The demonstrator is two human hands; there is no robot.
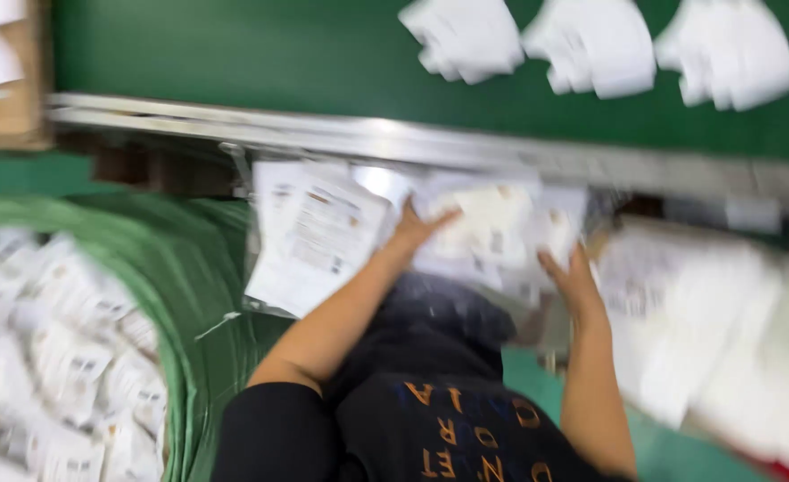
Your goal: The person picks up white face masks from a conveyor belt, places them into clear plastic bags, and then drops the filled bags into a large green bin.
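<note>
Here, listed by place against the metal rail (323, 134). Far left below it: green sack (180, 295) heaped with small white packets (55, 375), cut off by the frame edge. Just under the rail: printed sheets (309, 236). Right of these, left hand (417, 228), fingers spread, flat on a white bagged bundle (492, 236); right hand (573, 281) open against the bundle's right edge. Further right: blurred white bags (724, 339). Above the rail: green belt (234, 54), three white bundles (590, 45), open room leftward. Blur hides detail.
</note>
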